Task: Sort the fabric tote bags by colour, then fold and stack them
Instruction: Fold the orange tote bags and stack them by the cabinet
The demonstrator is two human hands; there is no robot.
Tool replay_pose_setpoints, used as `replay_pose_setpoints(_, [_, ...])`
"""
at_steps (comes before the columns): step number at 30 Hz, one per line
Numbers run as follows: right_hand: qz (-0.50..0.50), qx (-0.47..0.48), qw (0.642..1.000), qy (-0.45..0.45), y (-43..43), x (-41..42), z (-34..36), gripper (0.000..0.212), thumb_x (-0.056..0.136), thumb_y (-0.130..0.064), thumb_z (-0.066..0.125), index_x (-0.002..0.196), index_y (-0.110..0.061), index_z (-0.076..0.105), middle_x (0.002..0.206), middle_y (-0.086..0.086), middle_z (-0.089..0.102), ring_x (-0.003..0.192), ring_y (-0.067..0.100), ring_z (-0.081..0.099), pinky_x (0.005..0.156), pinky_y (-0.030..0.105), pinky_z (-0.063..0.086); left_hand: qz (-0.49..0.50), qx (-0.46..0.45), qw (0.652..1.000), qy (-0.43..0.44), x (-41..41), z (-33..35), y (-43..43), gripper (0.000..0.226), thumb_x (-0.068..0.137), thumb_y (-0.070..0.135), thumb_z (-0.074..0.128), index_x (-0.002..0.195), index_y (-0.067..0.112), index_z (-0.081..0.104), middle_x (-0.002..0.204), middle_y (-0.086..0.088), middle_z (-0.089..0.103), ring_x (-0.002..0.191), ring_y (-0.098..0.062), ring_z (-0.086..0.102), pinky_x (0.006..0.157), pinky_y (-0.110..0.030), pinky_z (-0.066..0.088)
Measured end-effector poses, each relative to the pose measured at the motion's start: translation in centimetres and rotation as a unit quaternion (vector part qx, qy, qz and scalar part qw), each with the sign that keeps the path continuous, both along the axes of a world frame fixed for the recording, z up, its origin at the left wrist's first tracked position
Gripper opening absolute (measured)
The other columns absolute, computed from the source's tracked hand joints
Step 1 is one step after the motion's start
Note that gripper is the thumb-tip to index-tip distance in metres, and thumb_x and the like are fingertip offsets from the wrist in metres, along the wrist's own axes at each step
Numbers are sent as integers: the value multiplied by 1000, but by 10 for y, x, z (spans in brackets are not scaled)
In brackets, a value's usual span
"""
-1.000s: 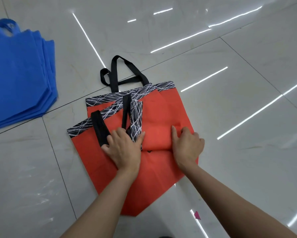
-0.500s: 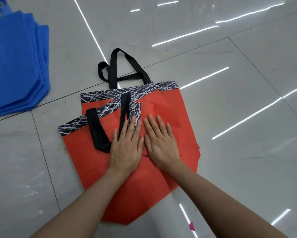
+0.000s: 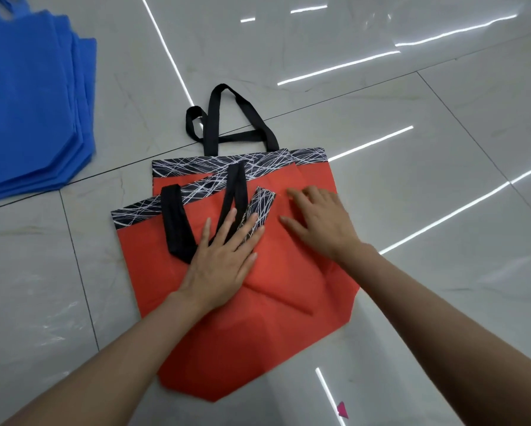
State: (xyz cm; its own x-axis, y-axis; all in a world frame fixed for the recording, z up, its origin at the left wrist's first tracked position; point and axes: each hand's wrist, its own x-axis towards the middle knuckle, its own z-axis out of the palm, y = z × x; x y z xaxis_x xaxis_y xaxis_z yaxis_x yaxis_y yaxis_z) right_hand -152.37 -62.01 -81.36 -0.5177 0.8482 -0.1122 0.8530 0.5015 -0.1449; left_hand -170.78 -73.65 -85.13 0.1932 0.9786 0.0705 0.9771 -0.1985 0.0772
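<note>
Two orange tote bags (image 3: 288,272) with black-and-white patterned top bands lie overlapped on the floor in the middle of the head view. Black handles (image 3: 227,118) of the lower bag stick out beyond its top edge. The upper bag's black handle (image 3: 175,226) lies folded onto the orange fabric. My left hand (image 3: 224,256) presses flat on the upper bag, fingers spread over a handle strap and a folded patterned strip. My right hand (image 3: 319,222) rests flat on the orange fabric to its right, fingers straight.
A stack of several blue tote bags (image 3: 27,103) lies at the far left on the glossy grey tiled floor (image 3: 442,149). A small pink scrap (image 3: 342,408) lies near the bottom edge, right of centre.
Both hands went from curled fists gripping the fold to lying flat. The right hand then slid rightward across the orange fabric, away from the left hand.
</note>
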Motion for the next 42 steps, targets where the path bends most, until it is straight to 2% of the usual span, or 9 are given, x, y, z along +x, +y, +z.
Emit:
replay_pose_setpoints(4, [-93, -33, 995, 27, -25, 1, -5, 51, 92, -54, 44, 118, -10, 51, 106, 14, 53, 97, 34, 53, 81, 42, 43, 62, 46, 997, 1, 10, 10, -10, 41, 88, 22, 46, 129, 21, 54, 149, -5, 37, 137, -27, 27, 108, -51, 16])
replay_pose_setpoints(10, [-277, 50, 959, 33, -86, 14, -13, 38, 95, -36, 45, 114, -3, 52, 101, 18, 57, 91, 37, 58, 72, 43, 44, 135, 12, 987, -89, 63, 8, -45, 46, 94, 29, 31, 134, 13, 49, 150, -9, 34, 139, -23, 28, 109, -48, 25])
replay_pose_setpoints(13, [-167, 152, 974, 25, -95, 17, -21, 52, 88, -22, 48, 138, -9, 43, 131, 16, 51, 118, 33, 46, 99, 45, 30, 148, -28, 983, -100, 70, -3, -56, 49, 95, 29, 28, 139, 15, 43, 152, -7, 30, 140, -21, 28, 109, -46, 29])
replay_pose_setpoints(18, [35, 44, 998, 40, -88, -2, -30, 51, 97, -36, 30, 146, -25, 35, 153, -1, 31, 141, 24, 28, 112, 43, 21, 156, -31, 983, -91, 70, -8, -54, 48, 95, 30, 26, 140, 15, 33, 151, -7, 31, 139, -21, 29, 108, -41, 22])
replay_pose_setpoints(27, [-151, 22, 988, 33, -95, 44, -31, 59, 95, -52, 22, 149, -29, 25, 156, 4, 25, 142, 27, 24, 112, 46, 23, 170, -42, 981, -87, 73, -4, -53, 51, 92, 31, 29, 140, 15, 41, 152, -6, 31, 139, -21, 30, 108, -42, 19])
replay_pose_setpoints(31, [-187, 67, 979, 38, -96, 43, -27, 58, 92, -52, 33, 141, -24, 44, 125, 18, 53, 107, 34, 51, 88, 42, 41, 202, -42, 973, -105, 74, 1, -53, 49, 92, 34, 33, 138, 21, 45, 151, -14, 29, 138, -28, 31, 109, -46, 27])
replay_pose_setpoints(35, [-210, 81, 972, 68, -98, 42, -24, 56, 91, -50, 37, 138, -22, 49, 104, 20, 52, 87, 35, 50, 77, 41, 46, 246, 7, 926, -287, 79, 14, -59, 35, 87, 18, 63, 122, 21, 61, 138, -23, 37, 116, -35, 48, 100, -34, 39])
replay_pose_setpoints(39, [-233, 53, 968, 76, -96, 41, -20, 57, 91, -51, 33, 138, -22, 49, 102, 19, 52, 87, 36, 51, 78, 42, 45, 257, -100, 770, -576, 81, 35, -59, 37, 87, 7, 63, 115, 30, 57, 123, -3, 52, 112, -8, 50, 95, -6, 32])
replay_pose_setpoints(42, [-242, 24, 966, 91, -102, 43, -11, 59, 91, -51, 27, 137, -22, 50, 115, 19, 53, 99, 38, 51, 86, 45, 42, 219, -148, 721, -640, 78, 50, -59, 49, 87, -1, 60, 125, 25, 47, 127, 9, 50, 112, 13, 45, 89, 2, 29])
